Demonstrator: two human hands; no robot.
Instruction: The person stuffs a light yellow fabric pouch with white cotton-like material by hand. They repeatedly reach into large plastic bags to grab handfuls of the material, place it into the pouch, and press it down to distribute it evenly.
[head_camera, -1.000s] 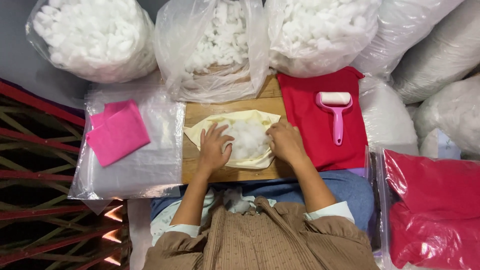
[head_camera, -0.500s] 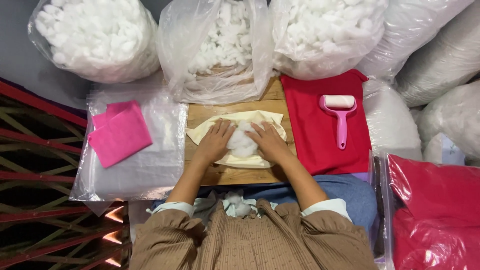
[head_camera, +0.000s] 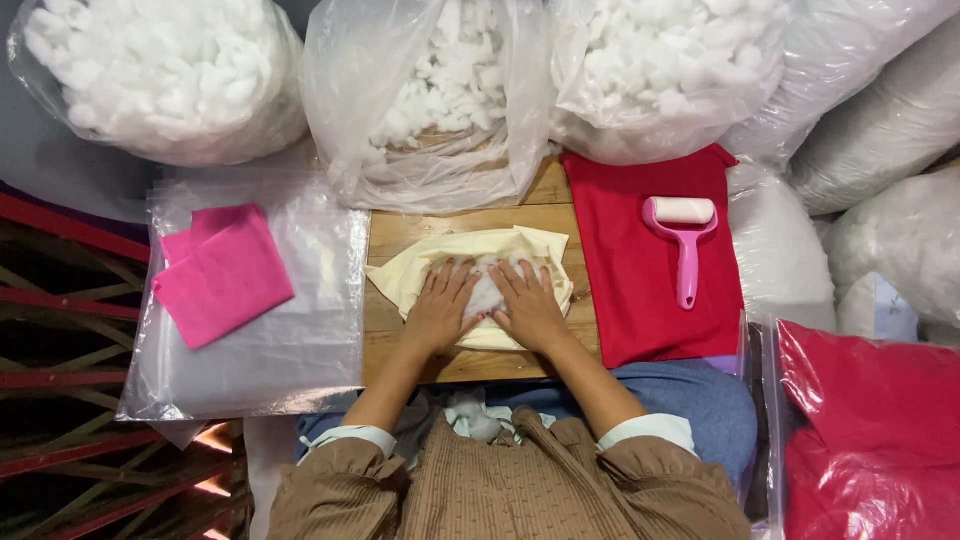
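A pale yellow fabric piece (head_camera: 470, 252) lies on a small wooden board (head_camera: 395, 235) in front of me, with white stuffing (head_camera: 488, 292) heaped on its middle. My left hand (head_camera: 438, 308) and my right hand (head_camera: 529, 305) lie flat side by side on the stuffing, fingers spread, pressing it down. The fabric's edges are folded up around the stuffing. Neither hand grips anything.
Three clear bags of white stuffing (head_camera: 455, 90) stand behind the board. A red cloth (head_camera: 630, 290) with a pink lint roller (head_camera: 685, 240) lies to the right. A pink cloth (head_camera: 220, 272) rests on a clear plastic bag at the left. Bagged red fabric (head_camera: 870, 430) sits at the lower right.
Both hands moved inward from the sides of the stuffing and now lie close together on top of it. The fabric has been drawn in around the stuffing.
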